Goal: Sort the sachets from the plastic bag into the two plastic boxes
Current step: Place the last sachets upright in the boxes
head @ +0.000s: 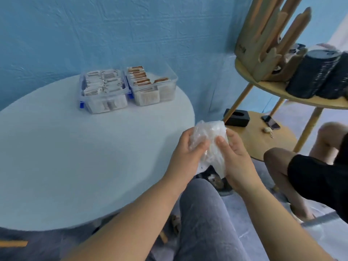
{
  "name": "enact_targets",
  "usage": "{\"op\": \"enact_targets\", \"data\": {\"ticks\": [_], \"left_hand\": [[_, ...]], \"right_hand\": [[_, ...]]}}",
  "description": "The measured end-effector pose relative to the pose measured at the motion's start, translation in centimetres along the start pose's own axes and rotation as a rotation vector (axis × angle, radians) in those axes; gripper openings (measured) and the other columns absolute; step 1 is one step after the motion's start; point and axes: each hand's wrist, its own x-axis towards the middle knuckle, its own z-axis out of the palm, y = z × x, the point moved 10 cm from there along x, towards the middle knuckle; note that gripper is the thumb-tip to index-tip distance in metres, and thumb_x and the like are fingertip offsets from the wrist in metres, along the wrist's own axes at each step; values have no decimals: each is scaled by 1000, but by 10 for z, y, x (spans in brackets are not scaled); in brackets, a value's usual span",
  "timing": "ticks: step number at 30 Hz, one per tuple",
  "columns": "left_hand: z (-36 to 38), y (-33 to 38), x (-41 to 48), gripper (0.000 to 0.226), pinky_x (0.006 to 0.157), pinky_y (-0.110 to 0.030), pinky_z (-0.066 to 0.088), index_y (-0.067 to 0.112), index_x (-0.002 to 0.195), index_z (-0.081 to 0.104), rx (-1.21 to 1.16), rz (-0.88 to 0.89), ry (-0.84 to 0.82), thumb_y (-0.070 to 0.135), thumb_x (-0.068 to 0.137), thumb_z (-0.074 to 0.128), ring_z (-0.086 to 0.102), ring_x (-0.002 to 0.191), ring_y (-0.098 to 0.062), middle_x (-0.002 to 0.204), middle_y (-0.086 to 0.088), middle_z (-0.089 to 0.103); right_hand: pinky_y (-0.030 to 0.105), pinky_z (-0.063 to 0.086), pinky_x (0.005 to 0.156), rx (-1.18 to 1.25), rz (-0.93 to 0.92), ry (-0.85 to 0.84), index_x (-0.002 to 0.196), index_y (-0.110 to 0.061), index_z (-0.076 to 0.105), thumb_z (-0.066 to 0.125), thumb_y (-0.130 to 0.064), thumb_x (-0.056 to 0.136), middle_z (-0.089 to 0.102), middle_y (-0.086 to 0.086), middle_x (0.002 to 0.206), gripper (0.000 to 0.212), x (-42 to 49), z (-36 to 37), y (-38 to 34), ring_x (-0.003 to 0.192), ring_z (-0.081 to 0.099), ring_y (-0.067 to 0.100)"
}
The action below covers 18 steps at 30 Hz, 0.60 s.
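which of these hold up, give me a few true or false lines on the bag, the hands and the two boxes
1. The left hand and the right hand both hold the plastic bag. True.
2. The plastic bag lies flat on the table. False: it is held in the air, just off the table's edge.
3. The box with blue clips stands right beside the second box on the table. True.
4. Both boxes are empty. False: each holds sachets.
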Motion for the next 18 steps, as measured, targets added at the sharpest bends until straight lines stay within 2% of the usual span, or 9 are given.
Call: {"op": "enact_targets", "data": {"ticks": [2,4,6,9,12,15,16,18], "left_hand": [[31,-4,9,31,87,-39,52,35,115,54,290,92,-39,42,84,56,61,98,-13,111,6,61],[62,-17,14,34,83,-29,49,29,121,54,512,108,-126,38,88,53,57,97,-14,114,3,53],[86,-49,20,36,80,-25,45,23,125,49,545,-15,-228,29,90,54,56,100,-17,116,0,48],[104,-99,33,42,82,-31,50,20,125,42,483,-193,-233,20,87,59,58,99,-19,115,-1,55],[112,-150,54,35,81,-40,52,20,114,44,512,-319,-173,14,84,59,60,92,-23,105,-4,59],[116,-193,81,23,78,-41,53,19,105,48,550,-386,-91,11,84,54,60,88,-25,97,-5,61],[117,-206,91,22,78,-40,53,19,105,50,563,-389,-73,10,86,53,60,89,-24,99,-4,61],[122,-232,114,21,77,-33,51,19,107,54,601,-388,-50,10,88,52,57,91,-22,108,-3,57]], "right_hand": [[42,53,81,-31,19,126,107,-30,57,59,-30,86,69,4,103,22,-4,-47,14,94,66,24],[42,53,80,-63,51,204,111,-25,59,63,-29,84,69,7,105,27,-10,-84,33,96,66,26],[33,55,74,-87,94,261,109,-20,63,62,-21,87,70,6,103,22,-14,-113,56,94,67,22],[25,52,73,-132,149,298,109,-19,67,59,-18,90,71,1,102,21,-16,-141,98,93,67,16],[11,45,75,-205,252,254,118,-25,60,53,-24,93,62,-10,118,26,-10,-157,143,94,59,-5],[13,33,97,-333,342,71,132,-30,45,45,-29,96,47,-14,134,36,3,-160,185,118,45,-6],[13,27,101,-383,353,13,134,-32,39,44,-30,96,42,-17,136,39,10,-162,198,124,38,-7],[4,24,99,-453,353,-76,125,-42,39,44,-32,97,44,-27,127,31,30,-170,223,119,38,-13]]}}
